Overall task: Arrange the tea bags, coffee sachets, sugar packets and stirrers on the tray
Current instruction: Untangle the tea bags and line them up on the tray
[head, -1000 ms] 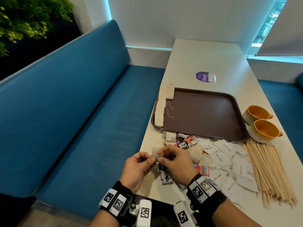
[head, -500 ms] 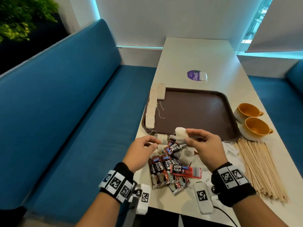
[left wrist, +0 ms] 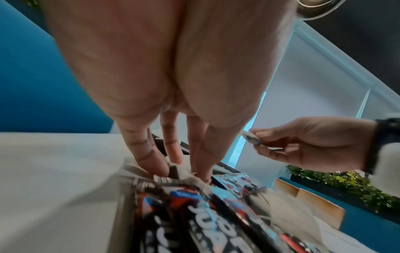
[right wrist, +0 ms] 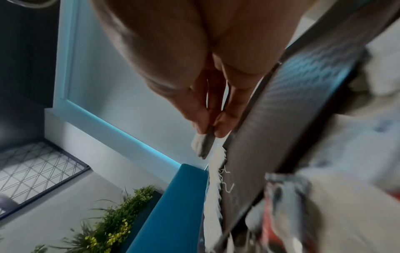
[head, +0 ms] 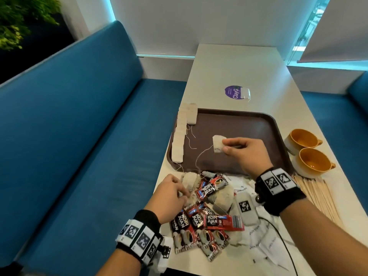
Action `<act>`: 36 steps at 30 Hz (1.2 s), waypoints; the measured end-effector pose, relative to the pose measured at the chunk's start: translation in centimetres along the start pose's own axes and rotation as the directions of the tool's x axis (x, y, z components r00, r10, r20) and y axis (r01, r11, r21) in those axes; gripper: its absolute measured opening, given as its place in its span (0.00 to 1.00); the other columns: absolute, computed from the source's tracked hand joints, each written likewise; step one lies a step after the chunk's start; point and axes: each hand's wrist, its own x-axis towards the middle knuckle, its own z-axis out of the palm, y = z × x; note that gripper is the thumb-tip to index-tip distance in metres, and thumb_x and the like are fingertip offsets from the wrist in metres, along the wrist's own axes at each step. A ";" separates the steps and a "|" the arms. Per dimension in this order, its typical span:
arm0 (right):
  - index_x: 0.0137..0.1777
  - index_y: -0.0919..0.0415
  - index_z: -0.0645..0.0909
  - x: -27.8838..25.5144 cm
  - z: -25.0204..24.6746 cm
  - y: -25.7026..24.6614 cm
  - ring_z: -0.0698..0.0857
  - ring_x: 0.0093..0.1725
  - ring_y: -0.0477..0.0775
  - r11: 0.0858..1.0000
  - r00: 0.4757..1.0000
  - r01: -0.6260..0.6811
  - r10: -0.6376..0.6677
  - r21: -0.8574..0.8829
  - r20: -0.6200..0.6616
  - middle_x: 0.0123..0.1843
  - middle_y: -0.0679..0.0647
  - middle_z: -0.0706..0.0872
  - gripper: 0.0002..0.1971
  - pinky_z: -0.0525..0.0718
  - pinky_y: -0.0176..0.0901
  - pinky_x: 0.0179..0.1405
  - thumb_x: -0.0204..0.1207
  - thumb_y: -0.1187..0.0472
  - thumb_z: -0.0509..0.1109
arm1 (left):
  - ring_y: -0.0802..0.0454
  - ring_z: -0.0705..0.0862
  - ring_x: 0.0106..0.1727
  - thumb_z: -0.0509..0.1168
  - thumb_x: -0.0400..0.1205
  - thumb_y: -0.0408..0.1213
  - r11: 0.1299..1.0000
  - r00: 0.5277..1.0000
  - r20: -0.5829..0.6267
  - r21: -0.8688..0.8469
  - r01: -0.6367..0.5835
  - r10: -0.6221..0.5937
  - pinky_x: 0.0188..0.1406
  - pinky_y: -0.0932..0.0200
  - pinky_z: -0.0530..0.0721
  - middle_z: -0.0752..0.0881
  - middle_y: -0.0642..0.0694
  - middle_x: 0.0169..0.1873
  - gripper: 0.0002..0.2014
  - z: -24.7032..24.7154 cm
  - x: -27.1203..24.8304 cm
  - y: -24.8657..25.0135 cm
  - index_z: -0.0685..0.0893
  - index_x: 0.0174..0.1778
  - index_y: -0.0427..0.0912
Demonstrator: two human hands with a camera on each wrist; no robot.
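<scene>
Fingers, right hand (head: 247, 154): thumb and fingertips clamped on a white tea bag (head: 218, 144), held above the middle of the brown tray (head: 249, 124); its string (head: 201, 156) trails down toward the tray's near rim.
Fingers, left hand (head: 171, 194): pointing down, tips close together on a tea bag (head: 189, 181) at the left end of the loose pile; whether they pinch it cannot be told.
Row of tea bags (head: 179, 136): laid end to end along the tray's left rim, strings lying on the tray floor.
Coffee sachets (head: 201, 226): red-and-black "Kopi Juan" packets, overlapping near the table's near edge, just in front of the tray.
Sugar packets (head: 264, 242): white, scattered right of the sachets, partly hidden by the right forearm.
Stirrers (head: 318, 196): wooden bundle by the table's right edge.
Cups (head: 310, 160): two orange cups, just beside the tray's right rim.
Purple sticker (head: 234, 92): on the table beyond the tray's far rim.
</scene>
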 end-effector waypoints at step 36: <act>0.49 0.48 0.92 9.7 9.2 -3.4 0.86 0.42 0.39 0.825 0.899 0.262 -0.019 -0.501 0.438 0.43 0.43 0.89 0.05 0.78 0.32 0.40 0.74 0.55 0.81 | 0.63 0.86 0.26 0.82 0.73 0.29 0.914 0.957 -0.067 -0.321 0.249 -0.284 0.27 0.72 0.78 0.86 0.47 0.35 0.16 -1.5 -0.6 -1.4 0.84 0.50 0.48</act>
